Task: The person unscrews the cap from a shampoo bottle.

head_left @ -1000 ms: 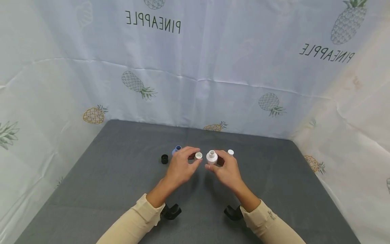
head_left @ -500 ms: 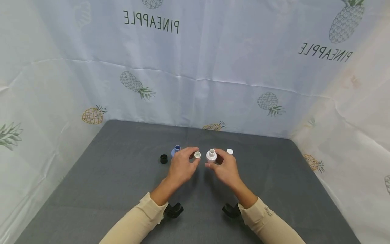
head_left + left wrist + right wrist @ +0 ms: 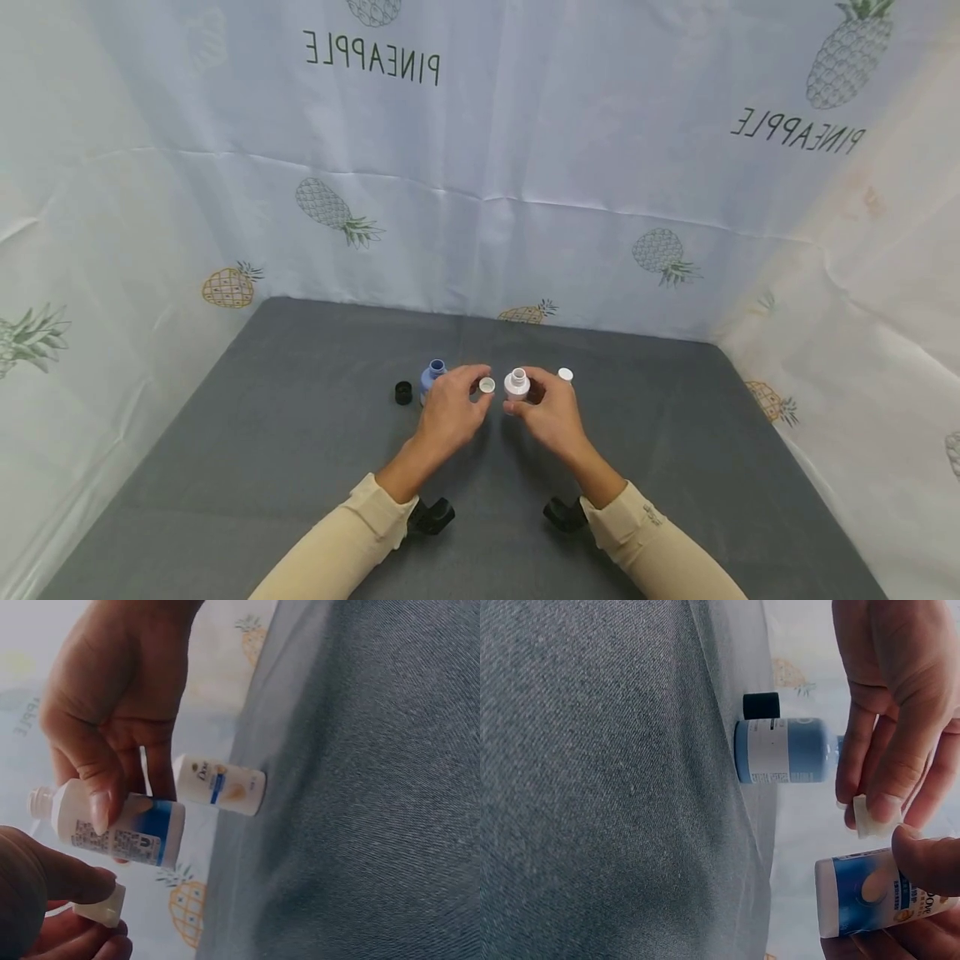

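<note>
1. Pineapple-print cloth (image 3: 465, 242) backs the grey worktop (image 3: 487, 500).
2. Left hand (image 3: 448, 408) pinches a white cap (image 3: 487, 386), hollow side up: likely light, stiff, best taken by its sides.
3. Right hand (image 3: 557, 414) grips a white bottle (image 3: 515, 387), uncapped, above the worktop: probably light plastic, smooth; hold round the body.
4. Outward of the left hand: blue bottle (image 3: 780, 750), black cap (image 3: 403, 392); beyond the right: another white bottle (image 3: 220, 786).

Uncapped blue bottle (image 3: 771, 751), black cap (image 3: 403, 392) beside; white-capped bottle (image 3: 220, 786); pineapple-print curtain (image 3: 480, 167) (lettering (image 3: 372, 58) reversed) behind grey table (image 3: 225, 467).
</note>
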